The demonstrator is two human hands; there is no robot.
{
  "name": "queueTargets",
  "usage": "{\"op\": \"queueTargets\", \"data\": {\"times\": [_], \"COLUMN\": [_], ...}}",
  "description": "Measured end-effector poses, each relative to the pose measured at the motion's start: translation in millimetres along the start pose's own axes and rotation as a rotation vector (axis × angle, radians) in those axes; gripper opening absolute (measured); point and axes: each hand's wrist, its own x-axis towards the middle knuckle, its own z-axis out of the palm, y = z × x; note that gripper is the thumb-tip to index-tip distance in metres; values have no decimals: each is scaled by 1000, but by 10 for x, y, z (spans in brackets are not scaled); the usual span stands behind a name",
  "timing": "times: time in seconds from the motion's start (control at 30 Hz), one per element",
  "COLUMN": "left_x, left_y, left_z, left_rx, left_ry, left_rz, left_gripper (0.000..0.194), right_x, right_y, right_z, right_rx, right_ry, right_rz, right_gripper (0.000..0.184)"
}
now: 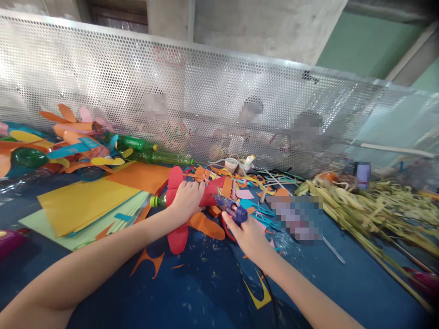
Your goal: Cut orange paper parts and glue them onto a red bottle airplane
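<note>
Glue gun at right end of red plane
Sideways plane clamped by left fingers; right fingers clasp gun.

No lettering or number can be read, even on the blue glue gun

Beyond the right grip, a silvery perforated screen is brightly lit toward the left. Behind it, a grey concrete wall is flanked rightward by a green panel. Beneath the grip, a blue table is seen.
</note>
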Motion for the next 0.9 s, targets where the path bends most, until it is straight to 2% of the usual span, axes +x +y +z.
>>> {"op": "queueTargets", "data": {"times": [0.2, 0.37, 0.57, 0.8, 0.9], "left_x": [-10, -18, -25, -26, -26], "left_y": [13, 23, 29, 44, 42], "left_z": [-6, -4, 2, 36, 35], "left_rx": [30, 48, 62, 82, 86], "left_ry": [22, 36, 46, 54, 56], "left_rz": [5, -6, -8, 2, 5], "left_gripper": [60, 61, 60, 38, 42], "right_x": [-25, -18, -13, -52, -45], "right_y": [-42, -12, -1, -66, -50], "right_z": [12, -4, 5, 54, 40], "right_rx": [8, -26, -28, 17, -12], "right_ry": [-7, 28, 37, -1, 17], "right_rz": [-74, -11, 1, -81, -49], "right_gripper": [31, 30, 32, 29, 29]}}
